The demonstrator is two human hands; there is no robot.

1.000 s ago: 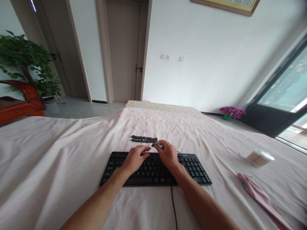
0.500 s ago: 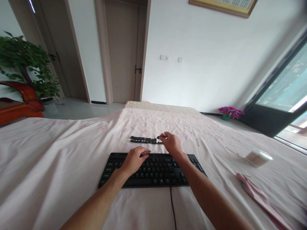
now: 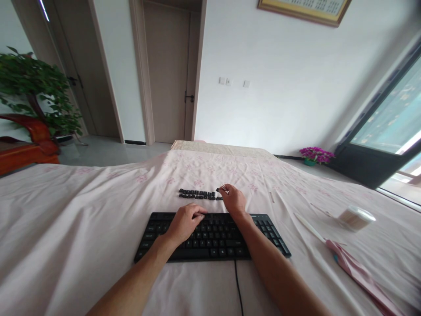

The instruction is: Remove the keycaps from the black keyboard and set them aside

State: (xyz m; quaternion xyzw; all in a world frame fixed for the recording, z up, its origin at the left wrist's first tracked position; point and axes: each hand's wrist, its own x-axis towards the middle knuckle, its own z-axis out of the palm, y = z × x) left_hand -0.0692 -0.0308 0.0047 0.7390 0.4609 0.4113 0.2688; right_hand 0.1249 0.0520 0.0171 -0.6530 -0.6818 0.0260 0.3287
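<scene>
A black keyboard [image 3: 210,252] lies on the pink-flowered cloth. My left hand [image 3: 188,220] rests over its upper left part, fingers stretched to the right along the top edge, thumb apart, holding nothing visible. Beyond the keyboard, my right hand [image 3: 234,199] pinches a thin wire keycap puller [image 3: 224,188], whose loops poke out between the fingers. A single black keycap [image 3: 217,190] sits right at those fingertips; whether it touches the puller is unclear. Two rows of removed keycaps [image 3: 196,193] run to the left, and my right hand hides the right end of the lower row.
A clear round tub of cotton swabs [image 3: 355,218] stands on the right. One loose swab [image 3: 272,197] lies beyond the keyboard. A white-handled brush-like stick [image 3: 309,226] and a pink cloth strip [image 3: 358,272] lie nearer. The keyboard's cable [image 3: 238,285] trails toward me.
My right hand has shifted slightly left and down, and more of the wire puller shows between its fingers. My left hand stays nearly where it was on the keyboard.
</scene>
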